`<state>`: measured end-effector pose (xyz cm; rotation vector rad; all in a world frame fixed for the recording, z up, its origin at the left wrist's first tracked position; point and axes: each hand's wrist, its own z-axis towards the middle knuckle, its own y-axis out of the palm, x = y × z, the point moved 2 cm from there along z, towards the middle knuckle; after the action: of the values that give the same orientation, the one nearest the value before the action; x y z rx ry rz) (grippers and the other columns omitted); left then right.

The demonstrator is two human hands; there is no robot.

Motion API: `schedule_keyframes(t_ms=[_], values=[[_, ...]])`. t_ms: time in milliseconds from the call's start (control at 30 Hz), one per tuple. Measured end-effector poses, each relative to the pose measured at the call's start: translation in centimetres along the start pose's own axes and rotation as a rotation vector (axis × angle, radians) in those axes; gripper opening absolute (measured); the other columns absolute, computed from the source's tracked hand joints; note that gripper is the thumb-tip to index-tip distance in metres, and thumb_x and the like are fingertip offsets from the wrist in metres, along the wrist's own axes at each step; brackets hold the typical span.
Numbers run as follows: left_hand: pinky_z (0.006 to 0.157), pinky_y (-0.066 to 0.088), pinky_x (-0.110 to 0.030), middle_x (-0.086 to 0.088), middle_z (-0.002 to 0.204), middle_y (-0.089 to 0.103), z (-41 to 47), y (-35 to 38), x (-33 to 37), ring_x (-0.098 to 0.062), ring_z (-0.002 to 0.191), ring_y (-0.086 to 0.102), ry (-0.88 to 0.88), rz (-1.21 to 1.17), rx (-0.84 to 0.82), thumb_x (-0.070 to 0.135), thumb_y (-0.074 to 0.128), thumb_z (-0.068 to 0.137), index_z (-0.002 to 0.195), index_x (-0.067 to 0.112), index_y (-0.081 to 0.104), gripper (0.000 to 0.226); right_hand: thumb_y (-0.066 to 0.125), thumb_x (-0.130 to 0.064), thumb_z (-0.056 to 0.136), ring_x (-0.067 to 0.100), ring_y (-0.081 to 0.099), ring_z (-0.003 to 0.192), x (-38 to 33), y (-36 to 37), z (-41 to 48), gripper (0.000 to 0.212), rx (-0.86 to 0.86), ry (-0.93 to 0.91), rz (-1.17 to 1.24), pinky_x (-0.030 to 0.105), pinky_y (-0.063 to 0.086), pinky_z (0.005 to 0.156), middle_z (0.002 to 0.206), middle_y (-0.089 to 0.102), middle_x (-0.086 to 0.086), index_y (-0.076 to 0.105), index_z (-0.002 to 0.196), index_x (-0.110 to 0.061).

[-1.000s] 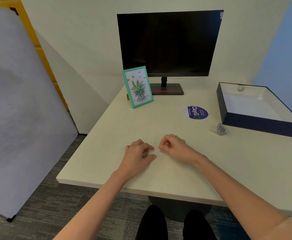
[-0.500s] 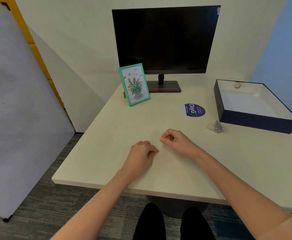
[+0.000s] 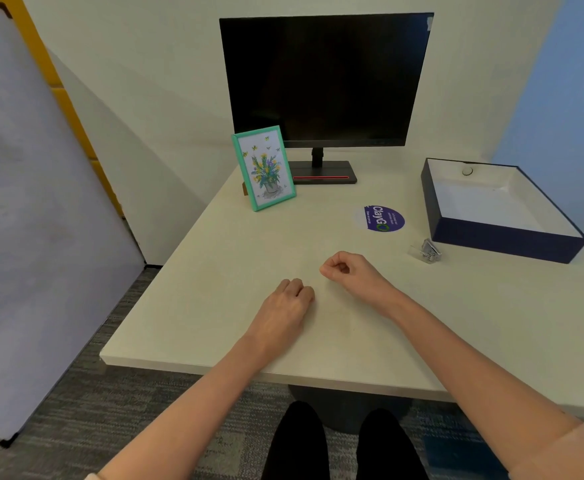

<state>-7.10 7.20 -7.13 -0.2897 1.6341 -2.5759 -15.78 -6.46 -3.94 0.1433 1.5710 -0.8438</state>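
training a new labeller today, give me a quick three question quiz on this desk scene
1. True or false: the picture frame stands to the right of the monitor and its stand.
2. What does the framed picture show? A flowers in a pot; B a boat; C a dog.
3. Are the fingers of the left hand and the right hand curled or straight?
Key: 1 false, it stands to the left. 2 A. 3 curled.
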Motion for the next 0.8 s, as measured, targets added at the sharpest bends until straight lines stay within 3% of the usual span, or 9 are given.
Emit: schedule_keyframes(t_ms=[100,167,300,367,433,600,800], values=[[0.072,0.041,-0.029,-0.009,0.094,0.060,0.0,-0.2,-0.4,-0.026,0.086,0.056,-0.101,-0.130,0.021,0.000,0.050,0.088,0.102,0.007,0.062,0.020,0.061,-0.017,0.092,0.005,0.049,0.074,0.0,-0.2,-0.3,0.004,0.008,0.037,0.043,0.004,0.039,0.063,0.081,0.056,-0.005,0.060,0.090,-0.014],[0.070,0.039,-0.024,-0.003,0.087,0.061,0.3,-0.8,-0.7,-0.020,0.078,0.057,-0.272,-0.313,0.088,0.005,0.052,0.089,0.098,0.011,0.065,0.017,0.061,-0.019,0.092,0.006,0.048,0.075,0.0,-0.4,-0.6,0.005,0.010,0.062,0.073,0.010,0.038,0.065,0.082,0.055,-0.004,0.060,0.090,-0.015],[0.064,0.043,-0.015,-0.001,0.078,0.066,2.0,-2.1,-1.1,-0.013,0.070,0.058,-0.546,-0.611,0.120,0.006,0.054,0.087,0.092,0.015,0.070,0.020,0.058,-0.020,0.093,0.006,0.048,0.074,-0.4,-1.4,-1.5,0.008,0.027,0.117,0.161,0.018,0.039,0.069,0.081,0.054,-0.005,0.060,0.095,-0.013],[0.069,0.048,-0.019,0.000,0.074,0.064,3.5,-2.7,-0.3,-0.014,0.067,0.058,-0.580,-0.748,0.125,0.006,0.056,0.086,0.089,0.018,0.070,0.019,0.058,-0.021,0.094,0.007,0.048,0.076,-0.6,-2.4,-2.2,0.007,0.051,0.136,0.217,0.021,0.039,0.071,0.082,0.054,-0.007,0.059,0.094,-0.014],[0.074,0.051,-0.029,0.001,0.071,0.062,5.2,-3.0,1.5,-0.014,0.065,0.058,-0.569,-0.849,0.109,0.006,0.058,0.085,0.088,0.020,0.070,0.019,0.058,-0.021,0.094,0.007,0.048,0.076,-0.6,-3.7,-3.0,0.008,0.096,0.150,0.245,0.022,0.040,0.071,0.082,0.054,-0.007,0.060,0.095,-0.013],[0.078,0.053,-0.033,0.004,0.070,0.060,9.5,-3.1,8.7,-0.013,0.067,0.058,-0.418,-0.917,0.065,0.005,0.058,0.086,0.091,0.017,0.071,0.018,0.058,-0.022,0.094,0.007,0.050,0.076,-0.3,-9.6,-6.6,0.009,0.273,0.145,0.211,0.023,0.044,0.074,0.085,0.054,-0.008,0.060,0.090,-0.015],[0.078,0.055,-0.028,0.001,0.083,0.066,13.1,-1.5,21.9,-0.011,0.076,0.061,-0.213,-1.056,-0.056,0.006,0.060,0.088,0.097,0.014,0.070,0.015,0.058,-0.027,0.093,0.010,0.053,0.082,1.5,-20.1,-15.8,0.010,0.512,0.184,0.152,0.028,0.047,0.080,0.086,0.058,-0.007,0.061,0.090,-0.018]])
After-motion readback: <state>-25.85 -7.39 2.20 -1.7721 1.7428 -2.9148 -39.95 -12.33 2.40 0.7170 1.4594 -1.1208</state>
